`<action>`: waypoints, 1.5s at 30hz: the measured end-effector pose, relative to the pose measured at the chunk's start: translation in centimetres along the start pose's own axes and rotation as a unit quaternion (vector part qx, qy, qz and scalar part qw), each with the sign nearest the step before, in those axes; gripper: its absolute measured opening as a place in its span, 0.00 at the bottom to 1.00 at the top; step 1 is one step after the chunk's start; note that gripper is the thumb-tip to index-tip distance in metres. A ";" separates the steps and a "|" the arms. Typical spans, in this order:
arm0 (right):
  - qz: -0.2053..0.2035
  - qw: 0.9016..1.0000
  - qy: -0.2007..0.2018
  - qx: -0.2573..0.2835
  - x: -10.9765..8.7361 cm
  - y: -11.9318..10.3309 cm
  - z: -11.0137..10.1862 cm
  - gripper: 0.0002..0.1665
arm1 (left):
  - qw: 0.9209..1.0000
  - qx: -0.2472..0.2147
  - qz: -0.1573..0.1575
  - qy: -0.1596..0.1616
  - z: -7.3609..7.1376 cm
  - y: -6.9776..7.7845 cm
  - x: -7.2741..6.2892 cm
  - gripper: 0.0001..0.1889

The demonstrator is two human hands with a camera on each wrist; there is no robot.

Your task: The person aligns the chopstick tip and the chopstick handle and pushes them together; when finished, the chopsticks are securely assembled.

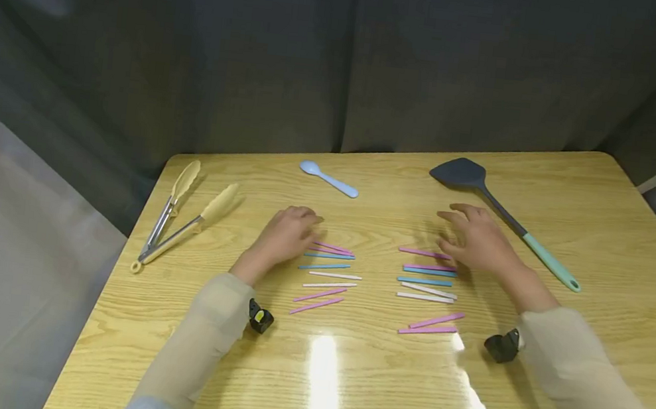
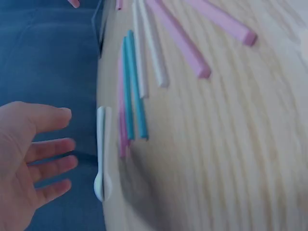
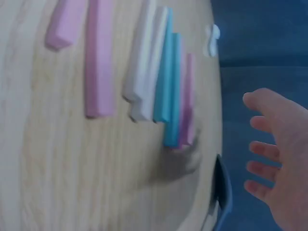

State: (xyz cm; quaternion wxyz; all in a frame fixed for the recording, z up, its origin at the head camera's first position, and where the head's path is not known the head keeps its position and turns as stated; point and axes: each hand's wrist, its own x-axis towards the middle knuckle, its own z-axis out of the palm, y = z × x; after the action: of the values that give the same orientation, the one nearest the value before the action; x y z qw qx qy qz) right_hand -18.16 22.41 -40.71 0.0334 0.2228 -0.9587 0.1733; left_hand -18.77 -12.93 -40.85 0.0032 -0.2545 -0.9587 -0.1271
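Note:
My left hand (image 1: 284, 234) hovers with loosely bent fingers beside the left group of thin sticks, holding nothing. That group has pink sticks (image 1: 317, 306), white sticks (image 1: 329, 285) and blue sticks (image 1: 324, 267), lying roughly crosswise, with more pink ones at the far end. Over the far end of the right group, my right hand (image 1: 477, 241) is spread and holds nothing. There lie pink sticks (image 1: 427, 333), white sticks (image 1: 425, 297) and blue sticks (image 1: 424, 281). Both wrist views show the fingers apart from the sticks, with the left hand (image 2: 17, 163) and right hand (image 3: 291, 154) raised.
Yellow-tipped tongs (image 1: 157, 243) lie spread at the left edge of the wooden table (image 1: 403, 399). A pale blue spoon (image 1: 336, 183) rests at the back. Right of the right hand is a dark spatula (image 1: 463, 173) with a green handle. A dark curtain (image 1: 259, 57) hangs behind.

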 end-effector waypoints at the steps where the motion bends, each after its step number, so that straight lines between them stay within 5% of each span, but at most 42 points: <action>1: -0.005 1.000 -0.008 0.002 0.0 0.0 0.3 0.29 | 1.000 0.001 0.012 -0.007 0.2 0.1 0.2 0.16; 8: -0.026 0.998 -0.055 0.024 0.0 -0.1 2.0 0.20 | 0.998 -0.004 0.047 -0.048 1.5 0.8 1.4 0.08; 17: -0.041 0.997 -0.066 0.026 0.3 -0.4 3.2 0.13 | 0.996 0.001 0.045 -0.073 2.3 1.4 2.0 0.07; 31: -0.017 0.998 -0.061 0.011 0.7 -0.6 3.8 0.04 | 0.988 0.099 0.106 -0.048 2.9 1.5 2.4 0.07; 38: -0.017 0.998 -0.059 0.003 0.8 -0.8 3.5 0.04 | 0.988 0.112 0.097 -0.038 3.0 1.5 2.6 0.07; 45: -0.026 0.999 -0.029 0.017 0.6 -1.5 2.4 0.04 | 0.997 0.039 0.058 -0.022 2.1 1.9 2.4 0.06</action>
State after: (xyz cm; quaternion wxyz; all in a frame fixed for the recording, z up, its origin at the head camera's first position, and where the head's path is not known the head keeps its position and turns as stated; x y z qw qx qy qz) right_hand -18.03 20.07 -42.45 0.0069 0.2534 -0.9501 0.1819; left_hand -19.79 -9.65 -42.28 -0.0006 -0.3119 -0.9464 -0.0833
